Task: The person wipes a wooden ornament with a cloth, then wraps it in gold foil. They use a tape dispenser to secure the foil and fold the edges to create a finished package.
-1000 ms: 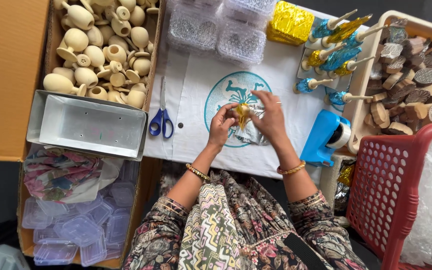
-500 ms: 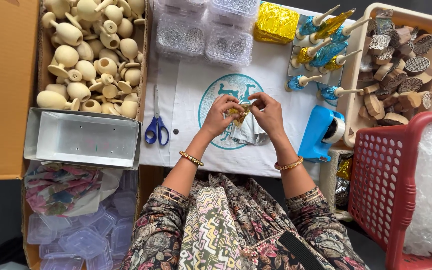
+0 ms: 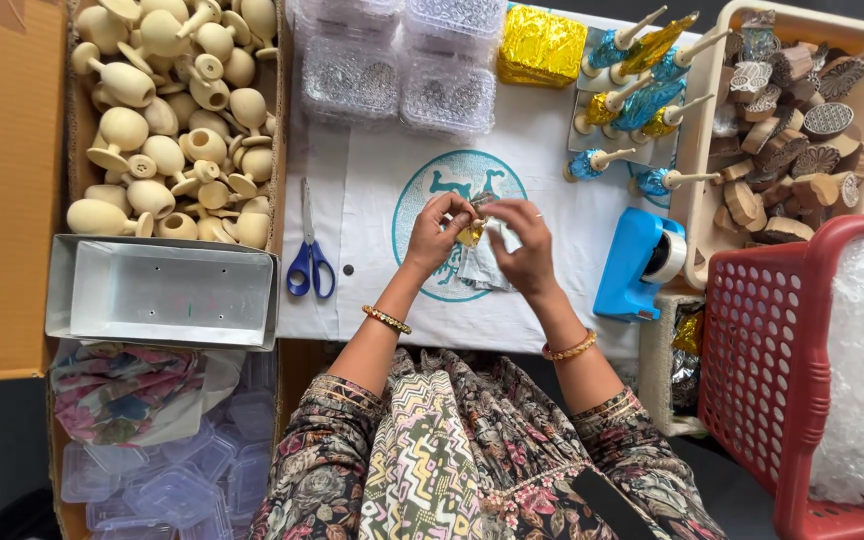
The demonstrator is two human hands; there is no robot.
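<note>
White cloth covers the surface [image 3: 392, 180]; just right of the scissors [image 3: 308, 262], both hands, left hand [image 3: 439, 232] and right hand [image 3: 524, 250], pinch a small gold-foil piece [image 3: 470, 234], its axis indiscernible.

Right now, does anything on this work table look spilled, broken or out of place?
Nothing stands out. The left hand and right hand hold a small gold-foil piece over the white cloth. The scissors lie flat and closed, the wooden pieces stay heaped in their box, and the blue tape dispenser is upright.

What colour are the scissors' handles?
Blue, on the scissors, clearest in the head view.
</note>
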